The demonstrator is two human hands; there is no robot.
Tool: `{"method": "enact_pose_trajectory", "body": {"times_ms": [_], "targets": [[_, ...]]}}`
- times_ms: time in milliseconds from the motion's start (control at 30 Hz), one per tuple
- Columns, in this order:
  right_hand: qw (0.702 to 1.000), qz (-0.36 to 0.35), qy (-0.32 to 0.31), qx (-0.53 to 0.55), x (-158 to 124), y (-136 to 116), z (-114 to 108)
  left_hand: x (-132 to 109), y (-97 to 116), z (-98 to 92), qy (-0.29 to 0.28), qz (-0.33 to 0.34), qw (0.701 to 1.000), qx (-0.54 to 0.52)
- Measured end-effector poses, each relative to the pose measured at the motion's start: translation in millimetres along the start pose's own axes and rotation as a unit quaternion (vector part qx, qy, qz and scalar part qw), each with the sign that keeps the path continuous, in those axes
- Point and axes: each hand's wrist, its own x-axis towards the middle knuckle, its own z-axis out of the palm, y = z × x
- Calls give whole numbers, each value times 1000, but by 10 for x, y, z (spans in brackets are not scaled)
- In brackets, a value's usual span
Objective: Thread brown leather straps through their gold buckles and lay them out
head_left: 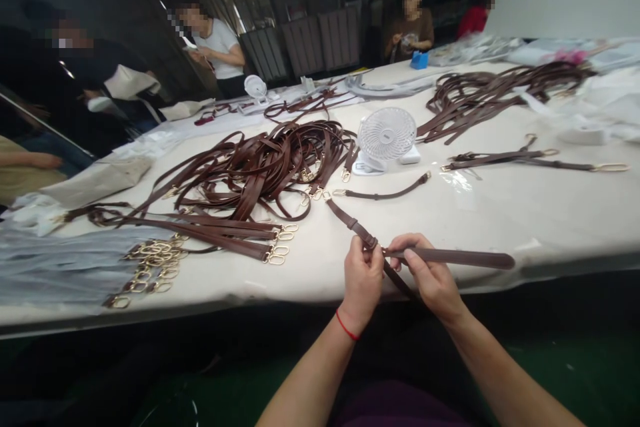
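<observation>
My left hand (361, 278) and my right hand (426, 271) are both closed on a brown leather strap (453, 257) at the table's near edge. The left hand pinches it by a small gold ring. The right hand grips the strap just beside it, and its free end sticks out to the right. The strap's other end runs up and left toward a large tangled pile of brown straps (260, 170). A red thread circles my left wrist.
A white table (525, 213) holds a small white fan (386, 137), gold clasps (153, 263) at the left, a second strap pile (490, 93) at the back right and loose straps (505, 159). Several people sit along the far side.
</observation>
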Motion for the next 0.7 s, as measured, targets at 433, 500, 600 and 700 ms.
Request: {"method": "enact_pose_trajectory", "body": {"times_ms": [433,500,600,700], "targets": [[986,51,-113,-110,215,-74,-131,-77,30,-132,-112,27,992,58],[983,74,-135,-98,296,-126,-167,-75,9,-134,-151,-11,988,16],[977,131,-158,-54,419,-223,-211,-54,-26,-107,-191,-54,979,-41],[984,144,-106,1,509,-295,-262,-27,-34,-85,-210,-82,972,-63]]}}
